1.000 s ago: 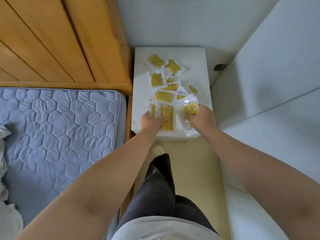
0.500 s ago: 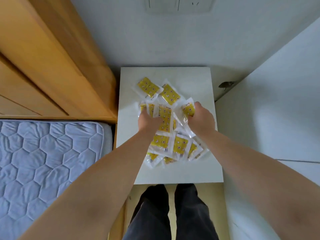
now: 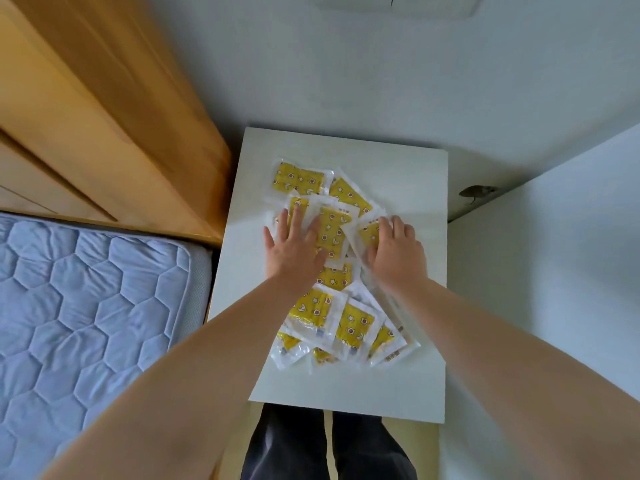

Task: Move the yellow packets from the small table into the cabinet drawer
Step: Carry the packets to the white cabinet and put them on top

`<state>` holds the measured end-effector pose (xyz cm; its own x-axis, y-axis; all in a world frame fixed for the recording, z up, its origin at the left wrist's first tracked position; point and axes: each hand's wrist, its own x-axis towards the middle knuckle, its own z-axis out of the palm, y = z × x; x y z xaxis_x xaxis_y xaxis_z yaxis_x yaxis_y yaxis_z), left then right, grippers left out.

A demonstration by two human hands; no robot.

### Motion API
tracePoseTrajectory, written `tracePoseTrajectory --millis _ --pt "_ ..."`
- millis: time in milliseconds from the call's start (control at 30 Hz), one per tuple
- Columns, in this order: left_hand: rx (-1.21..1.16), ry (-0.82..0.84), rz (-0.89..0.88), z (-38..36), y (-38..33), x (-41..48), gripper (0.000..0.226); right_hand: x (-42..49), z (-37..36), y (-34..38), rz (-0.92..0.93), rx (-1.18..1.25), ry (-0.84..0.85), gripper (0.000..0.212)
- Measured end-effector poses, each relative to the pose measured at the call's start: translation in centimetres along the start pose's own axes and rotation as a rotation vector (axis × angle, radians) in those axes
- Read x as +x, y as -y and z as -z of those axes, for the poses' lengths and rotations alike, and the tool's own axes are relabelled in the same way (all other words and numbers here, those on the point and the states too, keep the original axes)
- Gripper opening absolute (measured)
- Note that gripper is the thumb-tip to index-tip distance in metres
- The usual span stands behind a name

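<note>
Hands now flat on yellow packets; print seemingly illegible.

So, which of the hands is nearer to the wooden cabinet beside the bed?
The left. The left hand lies flat on the yellow packets on the side toward the wooden cabinet; the right hand rests farther away, toward the white wall.

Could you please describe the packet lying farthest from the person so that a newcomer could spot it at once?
Find the small white table against the wall, strewn with yellow packets. The farthest packet lies at the pile's back-left edge, beyond the left hand. Unlike its neighbours, it lies crosswise and almost fully uncovered.
</note>
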<state>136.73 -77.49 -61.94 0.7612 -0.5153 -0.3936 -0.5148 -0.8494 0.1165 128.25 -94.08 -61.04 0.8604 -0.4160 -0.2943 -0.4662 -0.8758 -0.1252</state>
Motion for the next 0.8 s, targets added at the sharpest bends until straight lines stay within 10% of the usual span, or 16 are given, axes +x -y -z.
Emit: tracePoseTrajectory --millis 800 --pt "-0.010 -0.468 0.275 22.3 1.5 -19.4 0.065 -9.0 24.2 12.5 0.683 -0.033 -0.347 0.052"
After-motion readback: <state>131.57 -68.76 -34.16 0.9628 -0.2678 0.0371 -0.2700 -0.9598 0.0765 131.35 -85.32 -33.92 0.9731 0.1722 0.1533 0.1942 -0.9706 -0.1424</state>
